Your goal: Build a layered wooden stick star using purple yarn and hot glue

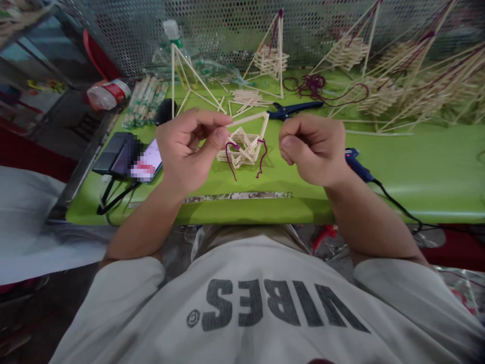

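My left hand (195, 146) is closed, pinching the end of a pale wooden stick (248, 120) between thumb and fingertips. That stick meets another at a corner, and the second one slants down toward a small basket of stacked wooden sticks (240, 151). Purple yarn (264, 157) is tied at the basket's side and hangs loose in front, with a second strand to its left. My right hand (312, 149) is closed, thumb against curled fingers, just right of the basket; whatever it may hold is hidden. Blue-handled pliers (297, 108) lie behind it.
Finished stick pyramids (271, 60) with hanging baskets stand at the back and right. A stick frame (189, 76), loose sticks (250, 98) and a purple yarn tangle (306, 86) lie behind my hands. A phone (149, 159) is left; a blue glue gun (358, 164) with its cord is right.
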